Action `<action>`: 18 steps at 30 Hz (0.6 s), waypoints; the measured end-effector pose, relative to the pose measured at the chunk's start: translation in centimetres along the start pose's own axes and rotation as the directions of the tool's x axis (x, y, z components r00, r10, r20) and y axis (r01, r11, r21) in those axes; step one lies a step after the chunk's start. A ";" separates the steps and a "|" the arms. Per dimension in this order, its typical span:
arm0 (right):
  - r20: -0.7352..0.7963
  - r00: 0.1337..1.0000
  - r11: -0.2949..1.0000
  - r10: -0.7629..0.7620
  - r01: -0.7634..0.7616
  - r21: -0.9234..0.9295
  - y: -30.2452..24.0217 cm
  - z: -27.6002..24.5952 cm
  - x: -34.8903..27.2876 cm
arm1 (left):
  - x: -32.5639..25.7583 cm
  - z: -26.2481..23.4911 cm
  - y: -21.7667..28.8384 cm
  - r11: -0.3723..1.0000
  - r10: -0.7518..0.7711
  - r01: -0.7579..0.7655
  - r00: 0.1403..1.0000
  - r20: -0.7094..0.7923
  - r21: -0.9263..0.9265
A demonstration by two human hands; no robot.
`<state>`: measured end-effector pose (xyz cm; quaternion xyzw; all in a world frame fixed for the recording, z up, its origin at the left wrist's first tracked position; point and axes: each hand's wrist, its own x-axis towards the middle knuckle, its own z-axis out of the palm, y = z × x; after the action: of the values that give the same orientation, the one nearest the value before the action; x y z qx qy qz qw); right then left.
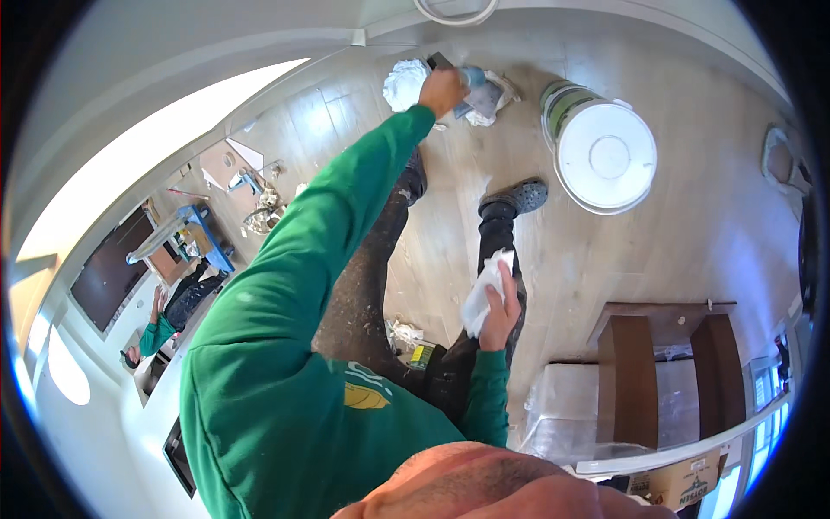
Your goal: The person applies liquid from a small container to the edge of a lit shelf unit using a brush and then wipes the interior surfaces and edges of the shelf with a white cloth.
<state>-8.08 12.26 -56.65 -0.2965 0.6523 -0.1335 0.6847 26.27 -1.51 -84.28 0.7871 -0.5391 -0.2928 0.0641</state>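
My left hand is stretched far ahead, its fingers closed round a dark flat-edged thing whose kind I cannot make out. A pale blue thing, smeared by motion, shows beside these fingers. Just left of this hand lies a crumpled white bag. To its right, a grey and white rag-like bundle rests on the floor. Nearer to me, over my leg, my right hand grips a crumpled white sheet; whether paper or plastic is unclear.
A large lidded white bucket stands to the right on the wood-look floor. Brown boards lie over a plastic-wrapped block at lower right. At left are a blue-framed cart, scattered tools and a person in green.
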 end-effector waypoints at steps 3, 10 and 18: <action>0.027 0.939 0.865 -0.342 0.326 -0.382 -4.6 1.3 0.9 | -8.3 -8.5 7.6 0.988 0.034 -0.017 0.993 0.110 -0.154; 0.390 0.654 0.328 -0.649 0.702 -0.632 -19.9 4.3 -6.8 | -28.3 -34.8 22.2 0.905 0.278 -0.238 0.958 0.068 -0.352; 0.670 0.494 0.273 -0.554 0.868 -0.414 -25.3 7.0 -21.5 | -37.5 -46.1 23.6 0.770 0.624 -0.638 0.747 -0.230 0.018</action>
<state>1.39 6.21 -24.66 -0.8225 0.2806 -0.1047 0.4835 22.26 12.10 -21.94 0.5840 -0.7532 -0.1801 0.2433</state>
